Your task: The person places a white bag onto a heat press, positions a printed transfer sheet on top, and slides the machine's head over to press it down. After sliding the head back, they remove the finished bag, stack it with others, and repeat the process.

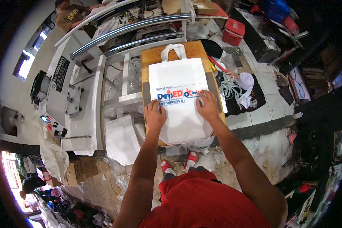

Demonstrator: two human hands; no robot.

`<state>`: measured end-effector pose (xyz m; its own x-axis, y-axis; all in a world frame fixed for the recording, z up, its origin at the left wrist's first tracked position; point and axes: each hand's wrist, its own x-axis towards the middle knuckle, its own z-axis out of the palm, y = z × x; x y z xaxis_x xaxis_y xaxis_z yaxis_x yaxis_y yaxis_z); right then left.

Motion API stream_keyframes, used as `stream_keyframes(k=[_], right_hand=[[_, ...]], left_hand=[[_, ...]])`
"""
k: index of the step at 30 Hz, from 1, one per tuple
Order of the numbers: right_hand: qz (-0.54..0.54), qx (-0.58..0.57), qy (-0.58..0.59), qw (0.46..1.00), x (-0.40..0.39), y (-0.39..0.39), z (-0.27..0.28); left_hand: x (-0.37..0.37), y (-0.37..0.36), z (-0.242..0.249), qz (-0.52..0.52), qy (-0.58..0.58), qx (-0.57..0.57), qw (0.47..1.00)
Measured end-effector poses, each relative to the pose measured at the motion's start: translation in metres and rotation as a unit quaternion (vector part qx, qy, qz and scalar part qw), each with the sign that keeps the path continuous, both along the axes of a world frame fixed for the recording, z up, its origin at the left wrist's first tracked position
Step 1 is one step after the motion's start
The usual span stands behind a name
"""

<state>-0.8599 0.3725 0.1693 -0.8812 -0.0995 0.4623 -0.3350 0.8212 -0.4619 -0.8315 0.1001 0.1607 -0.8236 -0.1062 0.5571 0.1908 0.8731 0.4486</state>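
A white tote bag (pixel 182 127) lies flat on a wooden board (pixel 151 55), its handles toward the far edge. Blue and red lettering runs across its middle. My left hand (pixel 155 114) rests on the bag's left edge beside the print, fingers apart. On the right, my right hand (pixel 208 106) touches the bag at the print's right end, covering part of it, with its fingers spread. Neither hand is closed around anything.
A press machine (pixel 72 95) with metal rails stands left, and white sheets (pixel 122 138) lie beside the board. Rolled white material (pixel 246 81) sits on black cloth at right. A red cooler (pixel 233 32) stands far right. Another person (pixel 74 17) is at the upper left.
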Motion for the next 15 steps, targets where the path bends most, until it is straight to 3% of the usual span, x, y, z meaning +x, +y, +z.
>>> stream_keyframes(k=[9, 12, 15], right_hand=[[0.006, 0.006, 0.025, 1.0, -0.002, 0.001, -0.003], [0.01, 0.007, 0.043, 0.999, -0.006, 0.0, -0.008], [0.019, 0.034, 0.063, 0.997, -0.008, -0.002, -0.013]], left_hand=[[0.003, -0.008, 0.01, -0.013, 0.0, 0.017, 1.0], [0.028, -0.03, 0.042, -0.03, 0.024, 0.02, 0.999], [0.073, -0.09, 0.11, 0.008, 0.083, 0.043, 0.996]])
